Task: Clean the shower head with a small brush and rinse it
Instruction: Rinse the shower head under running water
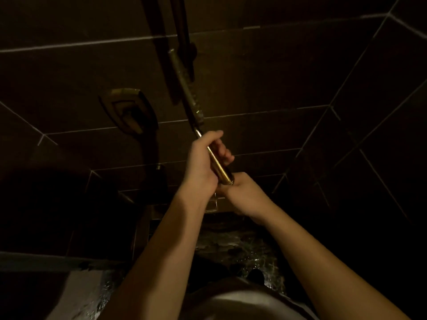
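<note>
I hold the shower head (184, 86) up in front of me in a dim, dark-tiled stall; it is a slim brass-coloured stick, tilted so that its spray end points up and away towards the wall (254, 72) and its handle (217, 161) slopes down to my hands. My left hand (203, 162) is wrapped tight around the middle of the handle, fingers curled over the far side, thumb up along the near side; my right hand (245, 192) sits just below it, closed at the handle's lower end, though what its fingers grasp is hidden from me, so I cannot tell whether it grips the end fitting or something beneath it. The two hands touch each other at the base; a brass wall fitting (129, 112) shows to the left, well apart from the shower head; the floor (231, 248) below my forearms glistens wet.
</note>
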`<control>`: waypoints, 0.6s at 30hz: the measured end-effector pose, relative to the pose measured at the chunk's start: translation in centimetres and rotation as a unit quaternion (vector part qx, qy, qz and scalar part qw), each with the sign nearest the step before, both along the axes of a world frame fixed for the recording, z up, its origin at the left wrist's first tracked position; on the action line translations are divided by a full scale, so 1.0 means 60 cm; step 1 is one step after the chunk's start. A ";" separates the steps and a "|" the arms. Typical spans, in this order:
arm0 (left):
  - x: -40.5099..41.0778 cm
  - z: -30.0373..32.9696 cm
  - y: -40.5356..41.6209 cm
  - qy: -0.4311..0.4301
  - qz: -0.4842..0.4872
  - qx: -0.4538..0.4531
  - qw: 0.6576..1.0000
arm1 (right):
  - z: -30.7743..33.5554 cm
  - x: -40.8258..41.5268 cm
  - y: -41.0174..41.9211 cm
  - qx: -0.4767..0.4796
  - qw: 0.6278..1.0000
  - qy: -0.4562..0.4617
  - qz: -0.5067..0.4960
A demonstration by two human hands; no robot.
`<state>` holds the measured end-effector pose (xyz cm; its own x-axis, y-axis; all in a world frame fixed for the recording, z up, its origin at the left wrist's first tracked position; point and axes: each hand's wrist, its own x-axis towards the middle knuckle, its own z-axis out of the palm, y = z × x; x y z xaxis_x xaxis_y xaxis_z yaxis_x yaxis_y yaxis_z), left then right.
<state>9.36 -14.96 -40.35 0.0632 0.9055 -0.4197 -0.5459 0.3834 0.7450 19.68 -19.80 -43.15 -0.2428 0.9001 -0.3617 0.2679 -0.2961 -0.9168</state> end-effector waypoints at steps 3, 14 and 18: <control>-0.027 0.009 -0.004 -0.091 -0.087 0.113 0.986 | 0.013 0.010 -0.002 -0.145 0.970 0.181 0.074; -0.035 -0.011 0.003 -0.285 -0.273 0.152 0.906 | 0.002 0.014 -0.012 -0.239 0.924 0.254 0.158; -0.026 -0.006 0.013 -0.168 -0.214 0.087 0.958 | -0.006 0.012 -0.014 -0.180 0.959 0.198 0.098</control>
<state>7.81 -14.19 -40.73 0.5492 0.8212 -0.1548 -0.5869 0.5109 0.6281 20.39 -20.62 -43.49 -0.5771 0.6568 -0.4854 0.0040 -0.5921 -0.8058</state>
